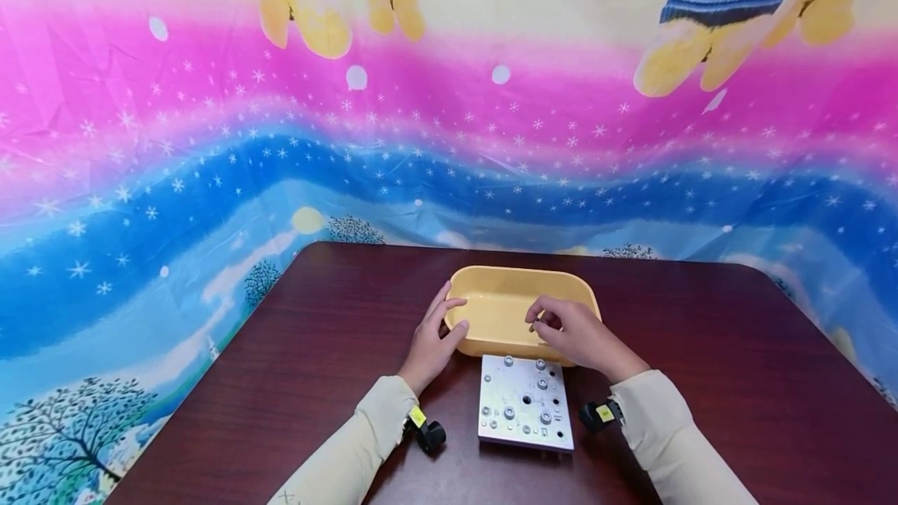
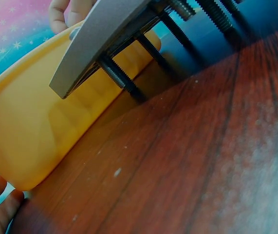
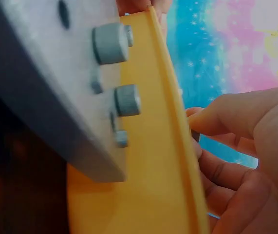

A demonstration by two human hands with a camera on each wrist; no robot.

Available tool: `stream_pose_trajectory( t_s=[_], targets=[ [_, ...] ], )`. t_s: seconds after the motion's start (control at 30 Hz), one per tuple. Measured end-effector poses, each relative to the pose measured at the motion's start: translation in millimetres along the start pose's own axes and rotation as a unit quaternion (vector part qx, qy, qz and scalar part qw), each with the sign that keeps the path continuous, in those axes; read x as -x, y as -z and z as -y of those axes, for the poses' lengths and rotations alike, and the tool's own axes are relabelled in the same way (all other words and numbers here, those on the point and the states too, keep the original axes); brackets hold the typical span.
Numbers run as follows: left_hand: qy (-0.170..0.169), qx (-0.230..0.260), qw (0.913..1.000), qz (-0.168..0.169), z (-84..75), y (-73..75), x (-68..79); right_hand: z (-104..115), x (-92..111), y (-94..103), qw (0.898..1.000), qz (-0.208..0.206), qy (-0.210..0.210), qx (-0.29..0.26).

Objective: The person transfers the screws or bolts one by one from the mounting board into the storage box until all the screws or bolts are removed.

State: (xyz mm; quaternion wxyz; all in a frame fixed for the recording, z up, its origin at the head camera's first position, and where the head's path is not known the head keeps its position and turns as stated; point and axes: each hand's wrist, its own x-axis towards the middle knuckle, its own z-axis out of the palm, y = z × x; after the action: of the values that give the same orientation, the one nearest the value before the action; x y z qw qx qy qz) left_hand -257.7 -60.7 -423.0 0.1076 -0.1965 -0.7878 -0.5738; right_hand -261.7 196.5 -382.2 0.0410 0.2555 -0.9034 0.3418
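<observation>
My left hand (image 1: 429,341) grips the left end of a yellow plastic bin (image 1: 491,279), its fingers and thumb at the rim. Over the bin's right part, my right hand (image 1: 575,333) pinches a small dark metal piece (image 3: 195,135) between thumb and fingers; most of it is hidden. In front of the bin stands a silver metal plate (image 1: 501,388) with several socket-head screws (image 3: 128,100) and open holes. Threaded screw shanks (image 2: 117,73) stick out below the plate, seen in the left wrist view.
All of this is on a dark reddish wooden table (image 1: 337,318) with rounded far corners. A patterned cloth (image 1: 449,139) hangs behind it. Black wrist cameras (image 1: 429,435) sit on both wrists, either side of the plate.
</observation>
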Motion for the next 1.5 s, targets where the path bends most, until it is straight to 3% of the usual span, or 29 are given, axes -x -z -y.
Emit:
stream_pose_trajectory(
  t_s=[0.5, 0.73, 1.5],
  targets=[
    [0.011, 0.008, 0.9999, 0.003, -1.4, -2.4, -1.5, -11, -9, -4.3, 0.999, -0.004, -0.032, 0.0],
    [0.01, 0.002, 0.9999, -0.002, 2.2, -1.7, -0.5, -16, -15, -14.7, 0.998, 0.012, -0.06, 0.001],
    [0.018, 0.016, 0.9997, 0.005, 2.0, -0.9, 0.0, -13, -13, -17.9, 0.995, 0.011, -0.097, 0.027]
  ],
)
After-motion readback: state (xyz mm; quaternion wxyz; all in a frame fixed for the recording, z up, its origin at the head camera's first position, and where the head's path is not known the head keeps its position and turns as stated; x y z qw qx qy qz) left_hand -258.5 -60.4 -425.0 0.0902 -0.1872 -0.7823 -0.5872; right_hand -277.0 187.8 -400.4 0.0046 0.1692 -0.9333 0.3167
